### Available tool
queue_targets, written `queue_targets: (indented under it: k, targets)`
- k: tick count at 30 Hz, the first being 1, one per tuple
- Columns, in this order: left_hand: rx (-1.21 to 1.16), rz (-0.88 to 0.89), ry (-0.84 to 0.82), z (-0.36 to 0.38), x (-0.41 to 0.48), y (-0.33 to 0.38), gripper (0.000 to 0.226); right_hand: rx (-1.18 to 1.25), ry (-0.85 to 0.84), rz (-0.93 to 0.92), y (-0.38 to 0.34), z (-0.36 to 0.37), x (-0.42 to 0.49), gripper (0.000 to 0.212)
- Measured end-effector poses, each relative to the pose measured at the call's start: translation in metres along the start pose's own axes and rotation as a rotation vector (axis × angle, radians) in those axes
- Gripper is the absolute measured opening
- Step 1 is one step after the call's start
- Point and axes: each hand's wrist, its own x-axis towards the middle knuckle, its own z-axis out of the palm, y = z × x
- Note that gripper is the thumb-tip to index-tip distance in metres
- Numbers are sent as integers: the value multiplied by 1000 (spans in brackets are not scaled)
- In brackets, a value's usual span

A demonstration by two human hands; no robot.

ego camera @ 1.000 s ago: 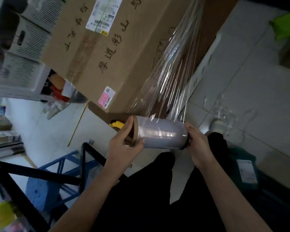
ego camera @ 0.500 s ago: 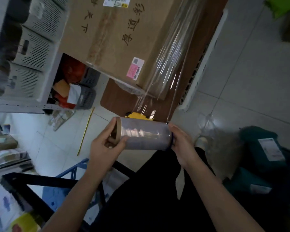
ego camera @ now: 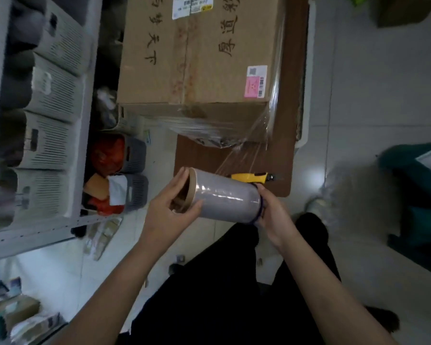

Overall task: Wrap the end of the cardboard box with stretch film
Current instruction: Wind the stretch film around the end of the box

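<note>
A large cardboard box (ego camera: 197, 58) with handwritten characters and labels lies on a brown table (ego camera: 288, 120). Clear stretch film (ego camera: 241, 158) runs from the box's near right corner down to the stretch film roll (ego camera: 225, 197), and film layers cover the box's near end. My left hand (ego camera: 171, 207) grips the roll's left end, fingers inside the cardboard core. My right hand (ego camera: 271, 215) holds the roll's right end. The roll hangs in the air just in front of the table's near edge.
A yellow utility knife (ego camera: 254, 177) lies on the table behind the roll. Grey shelving (ego camera: 35, 120) with slotted bins stands at the left, and grey baskets (ego camera: 135, 175) sit on the floor. Green bags (ego camera: 418, 183) lie at the right. My dark trousers fill the lower middle.
The view has swung round to face the box's near end. The roll has moved with both hands toward the left of the box's corner, and the film now stretches across that corner.
</note>
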Motion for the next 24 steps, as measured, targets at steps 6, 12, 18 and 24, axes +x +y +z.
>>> queue_targets:
  k: [6,12,18,24]
  targets:
    - [127,97,-20,-23,13,-20,71,128,-40,11,31,33,18,29]
    - [247,200,-31,-43,44,-49,79,262,-27,24,52,64,63,45]
    - [318,317,-120,-65,91,-72,74,428,26,-38,71,94,100,45]
    - [394,403,-110,-72,132,-95,57,510,83,-123,73,117,137,36]
